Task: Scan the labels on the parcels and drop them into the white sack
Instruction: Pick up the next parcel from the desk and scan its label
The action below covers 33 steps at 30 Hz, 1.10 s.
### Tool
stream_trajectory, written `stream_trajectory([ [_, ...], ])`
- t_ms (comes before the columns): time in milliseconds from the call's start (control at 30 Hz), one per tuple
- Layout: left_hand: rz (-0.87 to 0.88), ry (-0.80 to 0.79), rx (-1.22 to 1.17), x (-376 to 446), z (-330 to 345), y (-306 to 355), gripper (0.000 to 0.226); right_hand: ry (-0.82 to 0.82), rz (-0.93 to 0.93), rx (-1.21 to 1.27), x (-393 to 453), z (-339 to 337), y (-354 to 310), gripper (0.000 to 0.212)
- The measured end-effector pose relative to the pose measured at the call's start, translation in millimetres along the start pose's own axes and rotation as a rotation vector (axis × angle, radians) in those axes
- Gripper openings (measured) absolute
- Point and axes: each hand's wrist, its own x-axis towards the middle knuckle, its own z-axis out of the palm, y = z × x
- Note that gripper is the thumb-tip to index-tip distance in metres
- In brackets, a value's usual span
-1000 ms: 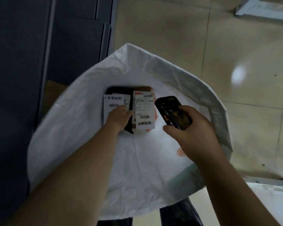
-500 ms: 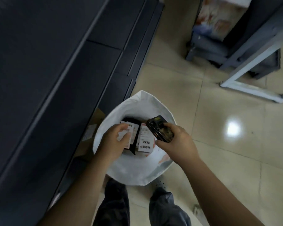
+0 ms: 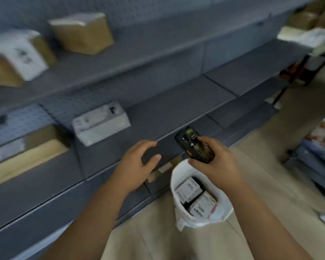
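My right hand (image 3: 216, 162) grips a black handheld scanner (image 3: 194, 145) above the white sack (image 3: 178, 177), which stands open on the floor. Inside the sack lie labelled parcels (image 3: 189, 189), one of them black. My left hand (image 3: 137, 164) is empty, with fingers spread, in front of the grey shelf edge, left of the sack. A white labelled parcel (image 3: 100, 122) rests on the middle shelf, up and left of my left hand. Brown cardboard parcels (image 3: 83, 32) sit on the upper shelf.
Grey metal shelving (image 3: 176, 113) runs along the left and back. More boxes (image 3: 26, 152) lie at the far left of the shelves. A stack of goods (image 3: 323, 143) stands on the floor at right. Beige tiled floor (image 3: 261, 139) lies between.
My left hand let go of the parcel in the sack and rose out, empty, toward the shelves. My view lifted from the sack to the shelving. The scanner stayed in my right hand.
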Motion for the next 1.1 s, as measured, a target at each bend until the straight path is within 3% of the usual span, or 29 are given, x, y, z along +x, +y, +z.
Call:
stream_trajectory([
  [233, -0.037, 0.297, 0.049, -123.1, -119.1, -6.2, 0.034, -0.106, -0.275, 0.105, -53.0, 46.6, -124.1, 0.062],
  [533, -0.153, 0.605, 0.137, -368.7, -246.2, -59.4, 0.035, -0.335, -0.501, 0.173, -208.3, 167.7, -283.8, 0.064],
  [800, -0.439, 0.857, 0.176, -574.0, -318.3, -120.9, 0.036, -0.616, -0.714, 0.173, -325.5, 297.1, -409.9, 0.063],
  [1100, -0.805, 1.052, 0.294, -720.7, -389.3, -195.0, 0.035, -0.908, -0.975, 0.176, -418.4, 473.8, -537.0, 0.063],
])
